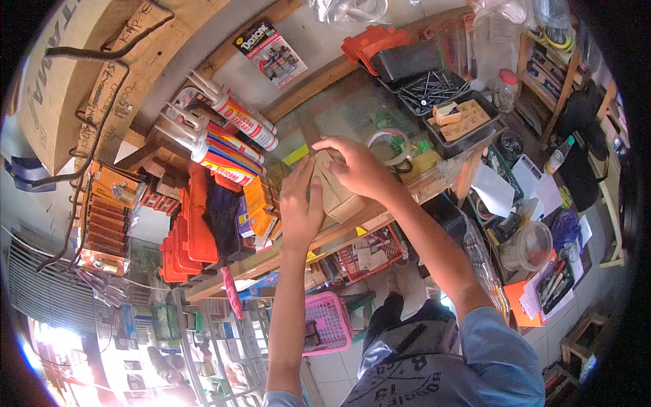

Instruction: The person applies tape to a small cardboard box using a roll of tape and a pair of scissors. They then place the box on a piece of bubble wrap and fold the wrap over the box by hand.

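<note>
My left hand (301, 206) rests flat, palm down, at the left edge of a light brown cardboard or paper piece (335, 191) on the glass-topped wooden counter (335, 109). Over the same piece's far end, my right hand (358, 168) is bent, with fingertips near its upper edge; whether the fingers pinch it is hidden. A yellow-green strip (296, 155) lies just beyond the left fingertips. Right of my right hand is a roll of tape (389, 147). Silicone sealant tubes (244, 119) lie to the left.
Orange-lidded cases (196, 224) and small orange boxes (262, 206) stand at left. A black tray of screws (432, 91) and a black bin (463, 140) sit at the counter's right end. Below are a red basket (371, 254) and a pink basket (328, 323). Metal hooks (109, 51) hang upper left.
</note>
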A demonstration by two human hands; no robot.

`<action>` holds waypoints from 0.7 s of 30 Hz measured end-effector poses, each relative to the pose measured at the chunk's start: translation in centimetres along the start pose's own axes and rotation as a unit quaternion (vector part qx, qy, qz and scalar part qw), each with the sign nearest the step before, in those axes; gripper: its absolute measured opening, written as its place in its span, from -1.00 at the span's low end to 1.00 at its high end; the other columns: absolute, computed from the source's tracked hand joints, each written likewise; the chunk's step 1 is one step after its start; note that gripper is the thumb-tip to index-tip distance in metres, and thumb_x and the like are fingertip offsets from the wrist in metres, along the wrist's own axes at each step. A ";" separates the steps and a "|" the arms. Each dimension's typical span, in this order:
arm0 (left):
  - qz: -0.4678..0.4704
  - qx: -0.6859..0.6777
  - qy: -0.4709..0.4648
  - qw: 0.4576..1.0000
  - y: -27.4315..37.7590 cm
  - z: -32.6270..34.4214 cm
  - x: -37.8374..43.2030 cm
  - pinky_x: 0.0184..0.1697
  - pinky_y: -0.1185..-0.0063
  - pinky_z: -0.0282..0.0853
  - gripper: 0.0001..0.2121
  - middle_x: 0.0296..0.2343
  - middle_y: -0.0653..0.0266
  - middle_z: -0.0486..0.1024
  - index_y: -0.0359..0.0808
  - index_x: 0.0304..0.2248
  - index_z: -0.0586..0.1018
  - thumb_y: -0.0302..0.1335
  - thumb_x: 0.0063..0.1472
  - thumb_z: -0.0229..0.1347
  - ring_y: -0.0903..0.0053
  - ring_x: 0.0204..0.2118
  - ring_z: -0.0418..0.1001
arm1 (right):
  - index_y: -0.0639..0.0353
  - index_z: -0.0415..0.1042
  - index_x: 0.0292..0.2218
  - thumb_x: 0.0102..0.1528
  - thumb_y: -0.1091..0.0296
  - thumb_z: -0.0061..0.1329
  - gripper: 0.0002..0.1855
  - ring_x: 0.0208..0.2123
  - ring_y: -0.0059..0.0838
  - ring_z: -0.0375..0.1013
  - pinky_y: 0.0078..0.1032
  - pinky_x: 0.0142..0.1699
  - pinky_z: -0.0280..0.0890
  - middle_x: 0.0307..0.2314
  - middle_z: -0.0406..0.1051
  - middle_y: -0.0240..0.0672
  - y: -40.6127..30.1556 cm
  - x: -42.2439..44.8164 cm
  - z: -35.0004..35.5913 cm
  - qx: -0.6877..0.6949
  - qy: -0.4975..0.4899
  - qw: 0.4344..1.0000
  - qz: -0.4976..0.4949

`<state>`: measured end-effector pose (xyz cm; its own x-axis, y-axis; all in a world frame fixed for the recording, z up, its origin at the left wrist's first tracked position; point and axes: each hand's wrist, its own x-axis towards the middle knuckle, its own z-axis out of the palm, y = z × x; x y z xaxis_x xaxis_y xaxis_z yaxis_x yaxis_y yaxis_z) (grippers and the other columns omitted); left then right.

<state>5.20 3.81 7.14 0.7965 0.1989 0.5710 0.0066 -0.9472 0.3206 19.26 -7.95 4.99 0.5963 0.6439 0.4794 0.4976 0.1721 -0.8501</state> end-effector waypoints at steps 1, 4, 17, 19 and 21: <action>0.005 0.013 -0.003 1.000 0.3 -0.1 0.1 0.20 0.29 0.24 -0.60 0.07 -0.15 0.45 -0.48 0.10 0.47 -0.46 0.34 -0.04 -0.01 0.11 0.39 | 0.19 0.43 0.01 0.12 0.50 0.04 -0.60 -0.06 0.02 0.51 -0.12 0.02 0.36 -0.14 0.50 0.03 0.2 0.1 -0.2 -0.008 -0.005 1.000 0.000; 0.019 0.054 -0.002 0.998 0.9 -0.3 0.3 0.10 0.23 0.30 -0.61 0.01 -0.12 0.45 -0.45 0.06 0.50 -0.47 0.29 -0.03 -0.02 0.01 0.40 | 0.19 0.40 0.07 0.14 0.53 0.02 -0.56 -0.03 -0.10 0.50 -0.29 0.06 0.35 -0.08 0.49 -0.02 -0.5 0.3 -0.3 -0.064 -0.012 0.998 0.018; -0.051 0.103 0.006 0.993 3.0 0.3 -0.7 0.04 0.19 0.31 -0.61 -0.02 -0.11 0.44 -0.38 0.07 0.52 -0.41 0.30 -0.01 -0.01 -0.03 0.40 | 0.10 0.07 0.33 0.30 0.19 -0.01 -0.32 -0.15 -0.40 0.57 -0.53 -0.14 0.41 0.15 0.36 -0.04 -7.4 -10.6 -7.2 0.468 -0.030 0.870 0.151; -0.060 0.065 -0.002 0.996 2.9 0.6 -0.6 0.08 0.18 0.29 -0.58 0.02 -0.12 0.40 -0.37 0.11 0.48 -0.37 0.31 0.00 -0.04 0.01 0.38 | 0.10 -0.02 0.36 0.30 0.21 -0.05 -0.28 -0.12 -0.35 0.57 -0.52 -0.14 0.41 0.22 0.26 0.02 -6.6 -13.0 -6.7 0.564 -0.031 0.812 0.146; -0.078 0.035 -0.021 0.996 3.1 0.7 -0.5 0.14 0.17 0.25 -0.54 0.08 -0.13 0.33 -0.36 0.16 0.41 -0.34 0.33 0.00 -0.06 0.06 0.33 | 0.11 -0.07 0.37 0.30 0.20 -0.06 -0.25 -0.11 -0.29 0.56 -0.50 -0.15 0.40 0.25 0.18 0.04 -6.2 -14.0 -6.1 0.601 -0.030 0.783 0.155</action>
<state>5.22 0.63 7.27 0.8066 0.3354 0.4867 0.1733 -0.9214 0.3478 11.62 -22.57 4.87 0.5229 0.8214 0.2278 -0.6398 0.5548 -0.5318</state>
